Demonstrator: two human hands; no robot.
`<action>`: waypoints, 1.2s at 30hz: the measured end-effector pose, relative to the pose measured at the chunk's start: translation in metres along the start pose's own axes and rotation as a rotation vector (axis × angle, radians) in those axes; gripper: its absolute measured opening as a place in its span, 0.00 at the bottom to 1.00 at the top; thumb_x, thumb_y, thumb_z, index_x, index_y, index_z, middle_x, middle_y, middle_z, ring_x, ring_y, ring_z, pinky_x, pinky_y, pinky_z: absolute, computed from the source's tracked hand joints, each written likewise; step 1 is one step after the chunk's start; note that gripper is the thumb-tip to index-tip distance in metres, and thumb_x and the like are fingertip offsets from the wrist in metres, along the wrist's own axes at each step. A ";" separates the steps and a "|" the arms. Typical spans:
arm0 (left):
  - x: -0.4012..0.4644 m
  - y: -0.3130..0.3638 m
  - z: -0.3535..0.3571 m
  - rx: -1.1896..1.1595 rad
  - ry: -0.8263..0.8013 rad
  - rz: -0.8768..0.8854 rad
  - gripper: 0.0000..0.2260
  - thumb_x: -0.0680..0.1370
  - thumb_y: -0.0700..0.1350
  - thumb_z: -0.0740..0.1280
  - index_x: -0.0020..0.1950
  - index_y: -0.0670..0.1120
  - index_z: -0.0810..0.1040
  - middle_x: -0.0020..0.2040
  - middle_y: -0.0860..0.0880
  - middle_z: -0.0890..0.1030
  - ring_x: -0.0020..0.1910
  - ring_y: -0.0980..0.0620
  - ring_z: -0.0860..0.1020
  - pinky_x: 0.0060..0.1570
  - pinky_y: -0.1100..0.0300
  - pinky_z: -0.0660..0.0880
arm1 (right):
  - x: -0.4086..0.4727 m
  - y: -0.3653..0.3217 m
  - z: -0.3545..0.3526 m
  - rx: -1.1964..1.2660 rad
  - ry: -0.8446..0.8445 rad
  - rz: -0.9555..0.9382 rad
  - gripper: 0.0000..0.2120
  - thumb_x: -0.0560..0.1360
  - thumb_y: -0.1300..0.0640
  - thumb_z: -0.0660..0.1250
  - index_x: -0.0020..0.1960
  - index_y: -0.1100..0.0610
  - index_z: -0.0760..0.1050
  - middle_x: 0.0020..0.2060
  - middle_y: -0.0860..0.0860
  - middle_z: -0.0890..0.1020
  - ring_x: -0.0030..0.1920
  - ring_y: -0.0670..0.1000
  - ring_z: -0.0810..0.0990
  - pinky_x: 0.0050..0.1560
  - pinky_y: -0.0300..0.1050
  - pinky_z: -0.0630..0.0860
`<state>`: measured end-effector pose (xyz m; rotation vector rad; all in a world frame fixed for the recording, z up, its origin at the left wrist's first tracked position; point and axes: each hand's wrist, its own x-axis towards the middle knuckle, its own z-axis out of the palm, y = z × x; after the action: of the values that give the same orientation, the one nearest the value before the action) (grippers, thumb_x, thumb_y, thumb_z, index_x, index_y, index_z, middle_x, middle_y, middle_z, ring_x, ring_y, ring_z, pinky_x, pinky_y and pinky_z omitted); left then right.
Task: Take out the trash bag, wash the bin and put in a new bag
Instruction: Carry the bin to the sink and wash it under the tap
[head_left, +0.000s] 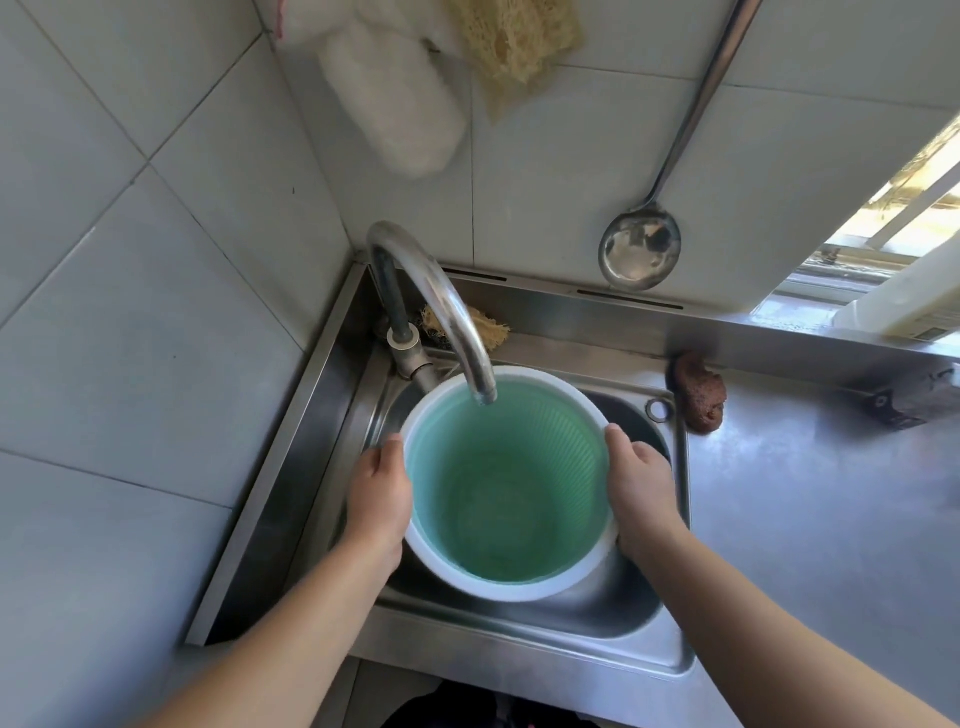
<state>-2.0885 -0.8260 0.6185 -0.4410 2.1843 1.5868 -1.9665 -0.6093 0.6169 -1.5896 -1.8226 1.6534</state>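
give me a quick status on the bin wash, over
Left hand and right hand grip the bin rim, either side. Bin bagless, in the sink, under the tap. No water seen running.

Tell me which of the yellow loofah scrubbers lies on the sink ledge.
The small yellow loofah scrubber behind the curved steel tap; the larger one hangs on the wall.

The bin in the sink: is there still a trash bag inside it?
No, the bin shows its bare green ribbed inside with no bag, while the left hand and right hand hold its white rim.
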 end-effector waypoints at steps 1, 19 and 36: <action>-0.003 -0.004 0.004 0.012 -0.019 -0.030 0.14 0.80 0.56 0.59 0.49 0.48 0.78 0.46 0.46 0.83 0.46 0.44 0.81 0.45 0.50 0.79 | 0.002 0.002 -0.006 -0.020 0.001 0.004 0.20 0.72 0.39 0.62 0.37 0.56 0.66 0.33 0.55 0.68 0.34 0.52 0.69 0.36 0.48 0.67; -0.011 -0.002 0.005 0.094 -0.039 0.052 0.15 0.79 0.53 0.58 0.44 0.45 0.78 0.43 0.42 0.82 0.45 0.39 0.80 0.43 0.50 0.76 | 0.001 0.012 -0.013 -0.031 0.023 0.006 0.25 0.73 0.39 0.61 0.35 0.62 0.67 0.33 0.54 0.70 0.33 0.53 0.71 0.36 0.48 0.69; -0.018 -0.001 0.017 0.033 -0.057 0.002 0.14 0.80 0.53 0.58 0.47 0.46 0.78 0.46 0.44 0.82 0.47 0.42 0.80 0.50 0.46 0.77 | 0.014 -0.014 -0.030 0.001 -0.006 0.055 0.12 0.66 0.46 0.62 0.38 0.55 0.70 0.35 0.54 0.72 0.36 0.53 0.71 0.39 0.50 0.69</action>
<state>-2.0700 -0.8098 0.6221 -0.3794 2.1660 1.5429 -1.9581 -0.5780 0.6319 -1.6499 -1.7959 1.6841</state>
